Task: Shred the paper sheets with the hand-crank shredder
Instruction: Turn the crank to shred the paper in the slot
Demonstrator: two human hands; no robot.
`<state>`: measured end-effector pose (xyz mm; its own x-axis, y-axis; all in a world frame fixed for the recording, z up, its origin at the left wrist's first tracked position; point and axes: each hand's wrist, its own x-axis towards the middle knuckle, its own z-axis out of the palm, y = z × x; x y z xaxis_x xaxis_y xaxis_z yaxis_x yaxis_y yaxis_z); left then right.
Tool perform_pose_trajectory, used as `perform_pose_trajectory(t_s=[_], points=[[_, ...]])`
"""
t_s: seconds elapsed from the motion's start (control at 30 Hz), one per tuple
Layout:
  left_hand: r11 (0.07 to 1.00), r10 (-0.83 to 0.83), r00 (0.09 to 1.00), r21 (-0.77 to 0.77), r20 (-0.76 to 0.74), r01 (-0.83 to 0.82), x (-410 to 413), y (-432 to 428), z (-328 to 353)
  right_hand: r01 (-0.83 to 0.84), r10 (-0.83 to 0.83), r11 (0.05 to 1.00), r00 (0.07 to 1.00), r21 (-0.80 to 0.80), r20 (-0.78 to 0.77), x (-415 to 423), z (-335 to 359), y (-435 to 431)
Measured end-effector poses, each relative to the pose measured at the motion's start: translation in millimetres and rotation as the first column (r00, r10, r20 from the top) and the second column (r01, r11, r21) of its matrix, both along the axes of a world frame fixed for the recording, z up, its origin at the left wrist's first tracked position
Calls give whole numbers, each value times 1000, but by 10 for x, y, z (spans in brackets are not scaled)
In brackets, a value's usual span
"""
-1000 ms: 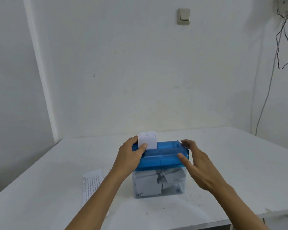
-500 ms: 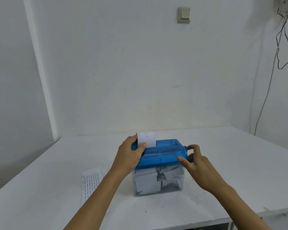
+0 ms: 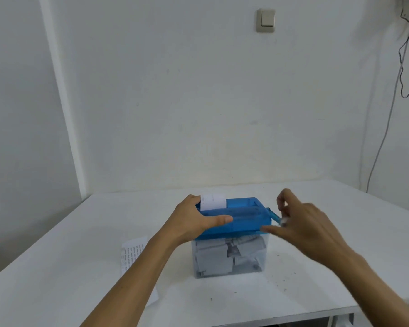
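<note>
shredder (image 3: 241,219) sits with long axis left-right, crank (image 3: 274,216) jutting right.

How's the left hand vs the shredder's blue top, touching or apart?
Touching. The head view shows the left hand clasping the left end of the blue shredder top, thumb laid flat across its front face with no gap.

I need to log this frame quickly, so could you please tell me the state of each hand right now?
Left hand: grips the shredder's blue top.
Right hand: at the crank, blurred; grip cannot be told.
</note>
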<state>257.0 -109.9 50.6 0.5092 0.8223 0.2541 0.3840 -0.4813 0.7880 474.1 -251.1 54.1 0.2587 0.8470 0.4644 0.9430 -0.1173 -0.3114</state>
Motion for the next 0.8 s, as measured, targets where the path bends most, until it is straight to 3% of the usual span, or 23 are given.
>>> perform_pose_trajectory(t_s=[0.27,0.37,0.47,0.6,0.7,0.8], points=[[998,-68,995,-14,-67,67,-14,25,-28,-44,50,952,999,302,-11,266,359,617],[996,-86,995,-22,-59,84,-41,29,-36,-14,76,975,959,222,-272,366,196,894],[996,-94,995,-17,-41,93,-31,-5,-39,19,7,998,907,57,-422,371,-185,981],[997,-72,997,3,1,72,-4,-43,-55,27,-62,997,855,-76,-515,310,-646,716],[995,-95,995,8,1,95,-3,-62,-28,37,-103,992,809,-124,-578,187,-609,415],[994,-106,993,7,-44,106,7,-64,3,-62,-44,978,873,-200,-485,160,-427,128]])
